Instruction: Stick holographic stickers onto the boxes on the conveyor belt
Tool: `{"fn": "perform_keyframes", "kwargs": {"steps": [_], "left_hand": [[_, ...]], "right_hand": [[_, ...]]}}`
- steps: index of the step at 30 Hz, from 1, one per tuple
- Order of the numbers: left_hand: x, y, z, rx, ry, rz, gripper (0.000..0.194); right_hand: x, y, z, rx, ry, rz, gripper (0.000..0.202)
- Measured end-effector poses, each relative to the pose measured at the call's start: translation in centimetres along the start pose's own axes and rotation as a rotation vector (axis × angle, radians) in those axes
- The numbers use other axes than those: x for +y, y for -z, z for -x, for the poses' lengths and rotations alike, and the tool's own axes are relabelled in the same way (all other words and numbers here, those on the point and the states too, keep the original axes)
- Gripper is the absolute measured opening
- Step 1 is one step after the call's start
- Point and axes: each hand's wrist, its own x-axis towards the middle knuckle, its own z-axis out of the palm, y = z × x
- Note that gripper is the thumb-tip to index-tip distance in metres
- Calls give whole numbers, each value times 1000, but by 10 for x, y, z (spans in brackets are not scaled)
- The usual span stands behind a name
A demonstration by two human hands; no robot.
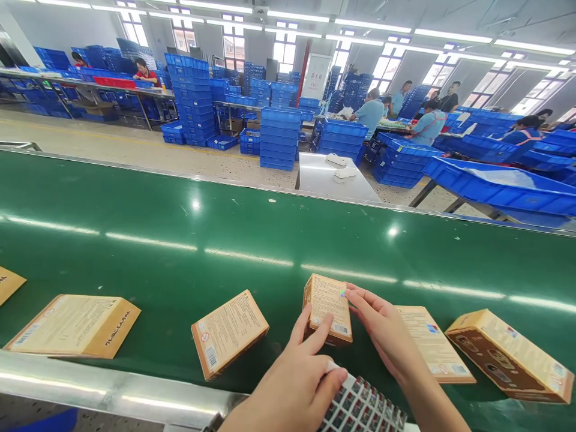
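Note:
A small tan printed box (330, 303) lies on the green belt (157, 270) in front of me. My left hand (301, 372) rests two fingertips on the box's near left part, while its thumb and curled fingers hold a sheet of small shiny stickers (360, 408). At the box's upper right edge, the fingertips of my right hand (378, 318) touch a small shiny sticker (344, 293) on its face. Another tan box (229, 333) lies to the left. Right of my right hand are a tan box (434, 342) and a brown-sided one (510, 354), both bearing shiny stickers.
Further left on the belt lie a larger-looking box (74, 327) and part of another (9, 285). A metal rail (112, 384) runs along the near edge. Beyond the belt stand a metal table (335, 180), stacked blue crates (279, 138) and several people at work.

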Motion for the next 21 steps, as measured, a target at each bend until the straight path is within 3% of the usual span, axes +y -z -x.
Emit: {"fn": "perform_keyframes", "kwargs": {"steps": [8, 16, 19, 21], "left_hand": [[7, -9, -14, -3, -26, -24, 37], [13, -15, -22, -18, -57, 10, 35], [14, -20, -27, 1, -89, 29, 36], [15, -23, -32, 0, -106, 49, 37]], "right_hand": [[5, 12, 4, 105, 65, 140, 45], [-1, 16, 8, 268, 304, 597, 39], [-4, 18, 13, 337, 263, 647, 43], [-5, 24, 11, 379, 204, 618, 57]]}}
